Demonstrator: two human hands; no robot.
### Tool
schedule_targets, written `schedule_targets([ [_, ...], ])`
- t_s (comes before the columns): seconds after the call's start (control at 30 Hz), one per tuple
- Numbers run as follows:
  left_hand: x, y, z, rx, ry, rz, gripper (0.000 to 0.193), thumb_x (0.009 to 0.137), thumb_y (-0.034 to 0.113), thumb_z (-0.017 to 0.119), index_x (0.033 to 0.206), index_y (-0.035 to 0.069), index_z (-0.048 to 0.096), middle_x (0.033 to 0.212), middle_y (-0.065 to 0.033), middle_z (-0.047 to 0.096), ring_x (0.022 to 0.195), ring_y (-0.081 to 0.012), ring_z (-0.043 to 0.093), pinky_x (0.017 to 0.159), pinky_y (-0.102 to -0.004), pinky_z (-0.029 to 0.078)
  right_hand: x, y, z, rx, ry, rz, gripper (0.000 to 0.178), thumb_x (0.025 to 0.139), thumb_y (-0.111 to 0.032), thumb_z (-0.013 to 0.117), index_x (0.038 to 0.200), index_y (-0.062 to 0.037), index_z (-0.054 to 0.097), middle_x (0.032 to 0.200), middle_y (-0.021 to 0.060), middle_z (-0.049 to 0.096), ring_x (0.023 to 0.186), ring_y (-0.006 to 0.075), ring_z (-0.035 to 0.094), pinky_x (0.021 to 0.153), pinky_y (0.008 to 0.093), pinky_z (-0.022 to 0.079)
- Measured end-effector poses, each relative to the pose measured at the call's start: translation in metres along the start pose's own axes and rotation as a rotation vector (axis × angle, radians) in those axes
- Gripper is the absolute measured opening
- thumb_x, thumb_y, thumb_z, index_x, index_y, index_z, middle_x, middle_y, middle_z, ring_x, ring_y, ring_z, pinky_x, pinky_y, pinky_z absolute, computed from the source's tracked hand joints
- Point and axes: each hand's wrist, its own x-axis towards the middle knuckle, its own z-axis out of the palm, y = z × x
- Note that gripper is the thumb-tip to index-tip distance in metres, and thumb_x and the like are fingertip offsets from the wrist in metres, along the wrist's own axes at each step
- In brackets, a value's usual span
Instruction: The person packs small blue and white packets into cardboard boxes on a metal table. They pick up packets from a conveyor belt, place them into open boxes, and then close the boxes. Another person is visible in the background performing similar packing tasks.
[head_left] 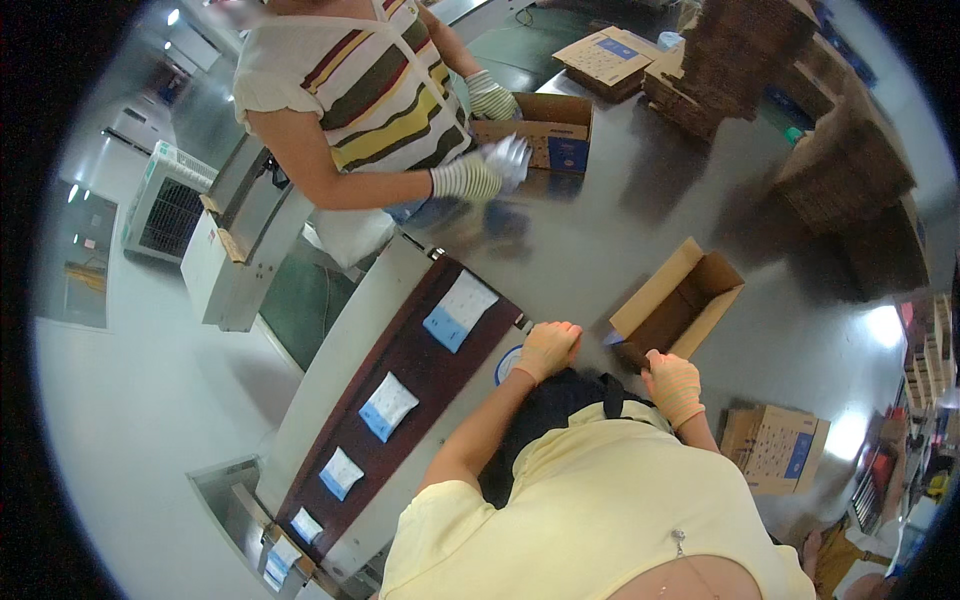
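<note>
Head view: long tan cardboard box (655,290) standing open by my right hand (675,390)

The box rests on the shiny grey metal table (590,225) just ahead of me, already folded into shape. To my left, four pillow-shaped white-and-blue packets (460,312) lie spaced along a dark maroon conveyor belt (424,355); in the part of the box's inside that shows, I see none. My right hand, in a pale striped glove, has its fingertips at the box's near end; I cannot tell whether they are clamped on it. My left hand (550,350) is near the belt's end, nothing visible in it; how far its fingers are closed, I cannot tell. Across the table, a co-worker (380,110) holds a blurred pale bundle (513,160) beside an open brown box with a blue panel (560,150). Tall stacks of flat brown cardboard (845,180) stand at the far right.
</note>
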Motion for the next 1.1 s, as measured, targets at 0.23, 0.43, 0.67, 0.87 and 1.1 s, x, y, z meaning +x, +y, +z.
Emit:
schedule_targets([
  [0.23,0.001,0.0,0.0,0.009,-0.048,-0.03,0.015,0.084,0.023,0.059,0.093,0.011,0.062,0.082,-0.0087,0.065,0.079,-0.0277,0.065,0.068,-0.0406,0.052,0.001,-0.001,0.0,0.009,0.015,-0.007,0.02,0.083,-0.026,0.064,0.09,-0.0104,0.053,0.078,0.0065,0.064,0.078,0.027,0.063,0.064,0.0403,0.052],
  [0.43,0.002,-0.001,0.0,0.002,-0.019,-0.019,0.015,0.084,0.024,0.059,0.092,0.011,0.063,0.082,-0.0089,0.065,0.076,-0.0284,0.065,0.066,-0.0404,0.052,0.005,-0.002,-0.004,0.028,-0.008,0.013,0.02,0.082,-0.025,0.065,0.089,-0.0097,0.054,0.075,0.0075,0.064,0.077,0.0281,0.064,0.063,0.0409,0.052],
  [0.67,0.002,0.001,-0.002,0.001,-0.033,-0.027,0.014,0.084,0.024,0.058,0.089,0.012,0.063,0.079,-0.009,0.065,0.072,-0.0293,0.065,0.064,-0.0413,0.052,0.004,-0.002,-0.006,0.039,-0.003,0.008,0.021,0.081,-0.024,0.066,0.091,-0.0091,0.055,0.075,0.009,0.064,0.074,0.0288,0.064,0.062,0.0413,0.052],
  [0.87,0.0,0.001,-0.001,-0.026,0.043,-0.004,0.012,0.083,0.022,0.058,0.086,0.011,0.061,0.079,-0.0098,0.064,0.072,-0.0305,0.064,0.065,-0.0418,0.052,0.003,-0.002,-0.007,0.052,0.0,0.008,0.021,0.082,-0.025,0.065,0.092,-0.0093,0.056,0.075,0.0081,0.064,0.075,0.0275,0.064,0.062,0.0405,0.052],
  [1.1,0.002,0.002,-0.005,-0.011,-0.008,-0.013,0.014,0.083,0.023,0.058,0.09,0.011,0.063,0.081,-0.0094,0.065,0.073,-0.0306,0.064,0.066,-0.0417,0.052,0.004,0.004,0.002,0.081,0.016,0.012,0.021,0.083,-0.025,0.065,0.093,-0.0095,0.056,0.075,0.0082,0.064,0.076,0.0274,0.064,0.062,0.0404,0.052],
])
